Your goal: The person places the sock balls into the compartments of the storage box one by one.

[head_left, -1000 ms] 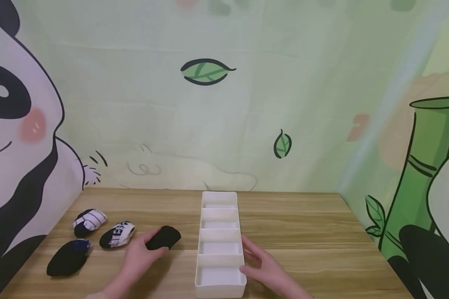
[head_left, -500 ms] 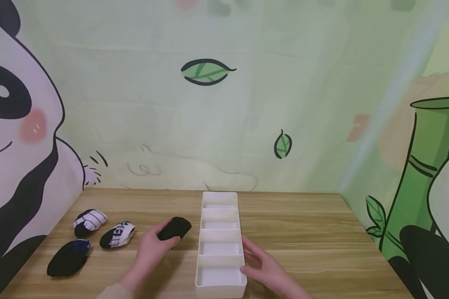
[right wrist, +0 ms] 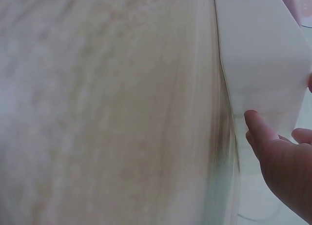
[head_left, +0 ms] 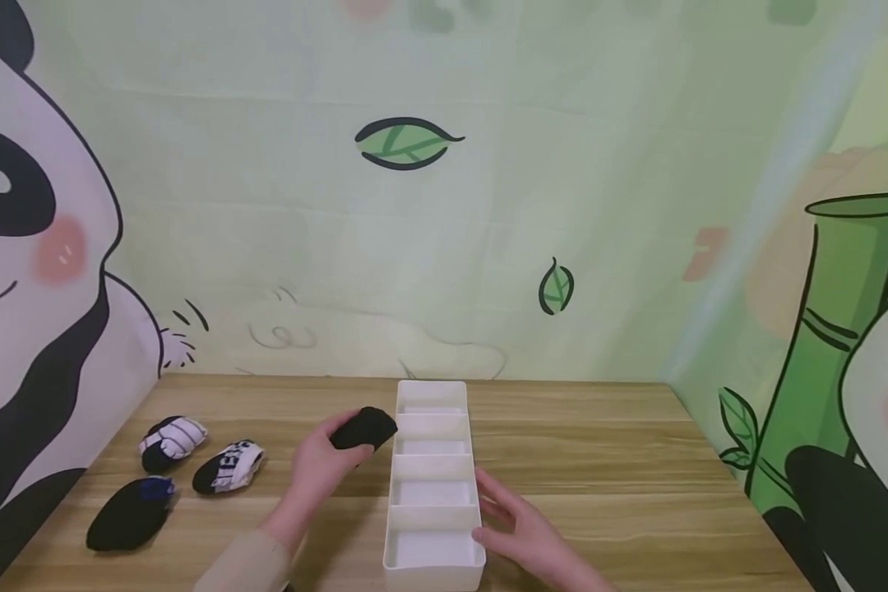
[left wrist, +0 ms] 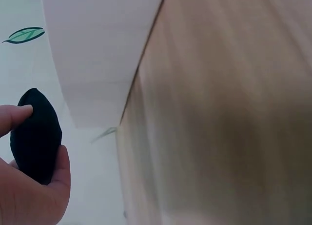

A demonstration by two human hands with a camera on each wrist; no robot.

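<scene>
My left hand (head_left: pixel 321 460) pinches a folded black sock (head_left: pixel 366 429) between thumb and fingers, raised above the table at the left side of the white divided box (head_left: pixel 432 580). In the left wrist view the thumb lies on one face of the black sock (left wrist: pixel 36 137) and the fingers on the other. The box stands lengthwise away from me, its several compartments bare inside. My right hand (head_left: pixel 521 530) rests against its right wall with fingers loosely extended. The right wrist view shows these fingertips (right wrist: pixel 251 115) at the box's side wall (right wrist: pixel 263 78).
Three folded socks lie at the table's left: a white-and-black one (head_left: pixel 173 442), a black one with white lettering (head_left: pixel 228 467), and a black one with a blue patch (head_left: pixel 129 514). The wooden table (head_left: pixel 599 460) meets a printed panda backdrop (head_left: pixel 289 205) behind.
The left hand has carried the black sock to the right and farther from me, up to the box's left edge. The right hand and the box have stayed in place.
</scene>
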